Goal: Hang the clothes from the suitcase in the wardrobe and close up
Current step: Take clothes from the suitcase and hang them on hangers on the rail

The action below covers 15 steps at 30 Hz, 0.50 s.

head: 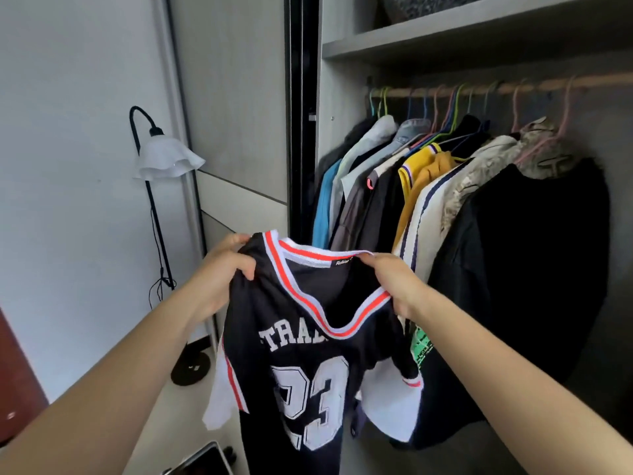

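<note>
In front of the open wardrobe: a person is holding a dark jersey (301,337) up with both hands, just left of the row of hung clothes.
Left hand (219,269): is gripping the jersey's left shoulder, fingers curled over bunched cloth and thumb pressing on the front.
Right hand (394,282): is pinching the white-and-orange neck trim on the other side, fingers curled round the band.
Jersey: is hanging down between the two forearms with its front facing the camera, showing the white letters "TRA" and the number 23. White sleeves are sticking out on both sides, and the hem is running out of view at the bottom.
Wardrobe (329,173): is standing open, with the sliding door (239,114) sitting to its left.
Rail (513,86): is carrying a row of coloured hangers (455,108).
Hung clothes: are crowding the rail, with a blue shirt (323,207) at the left, a yellow top (416,166) in the middle and a black garment (534,252) at the right; whether the jersey is touching them cannot be told.
Shelf (445,39): is running above the rail.
Lamp (168,157): is standing by the wall left of the wardrobe, its white frilled shade drooping from a curved black stem.
</note>
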Motion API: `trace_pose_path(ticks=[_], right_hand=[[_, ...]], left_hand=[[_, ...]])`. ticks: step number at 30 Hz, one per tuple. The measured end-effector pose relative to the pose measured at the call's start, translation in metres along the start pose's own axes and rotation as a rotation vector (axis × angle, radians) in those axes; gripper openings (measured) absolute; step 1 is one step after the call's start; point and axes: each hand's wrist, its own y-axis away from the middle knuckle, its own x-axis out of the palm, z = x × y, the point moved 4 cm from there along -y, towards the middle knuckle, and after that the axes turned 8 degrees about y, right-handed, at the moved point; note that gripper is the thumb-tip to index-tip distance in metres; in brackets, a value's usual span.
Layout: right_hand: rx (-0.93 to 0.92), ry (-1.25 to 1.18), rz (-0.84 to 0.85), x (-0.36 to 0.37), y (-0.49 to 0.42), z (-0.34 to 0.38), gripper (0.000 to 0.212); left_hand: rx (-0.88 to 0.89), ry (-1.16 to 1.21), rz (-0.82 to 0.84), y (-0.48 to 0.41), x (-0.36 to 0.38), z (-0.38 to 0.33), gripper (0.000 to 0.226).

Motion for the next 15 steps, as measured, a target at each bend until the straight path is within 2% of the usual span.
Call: trace_pose_path(ticks=[2,4,6,9,11,12,13,15], right_hand=[[0.018,0.079,0.019,-0.004,-0.002,0.017,0.024],[0.003,0.132,0.015,-0.010,-0.001,0.031,0.021],[-0.064,0.214,0.023,-0.016,-0.002,0.045,0.017],[-0.157,0.383,0.064,-0.027,-0.002,0.057,0.021],[-0.213,0.600,0.048,-0.041,-0.003,0.060,0.015],[-0.229,0.746,0.030,-0.047,-0.004,0.061,0.013],[-0.224,0.922,-0.002,-0.058,-0.003,0.061,0.016],[-0.150,1.237,-0.072,-0.081,-0.004,0.055,0.023]], left_hand=[[-0.067,-0.019,0.096,0.004,-0.003,0.005,0.060],[-0.123,-0.316,0.163,0.007,-0.003,0.011,0.062],[-0.061,-0.644,0.131,0.000,-0.003,0.017,0.046],[0.051,-0.798,0.068,-0.015,0.004,0.023,0.015],[0.103,-0.853,0.037,-0.022,0.014,0.021,0.026],[0.128,-0.820,-0.009,-0.024,0.018,0.018,0.026],[0.127,-0.691,-0.064,-0.030,0.024,0.015,0.022],[0.040,-0.309,-0.148,-0.038,0.035,0.007,0.012]])
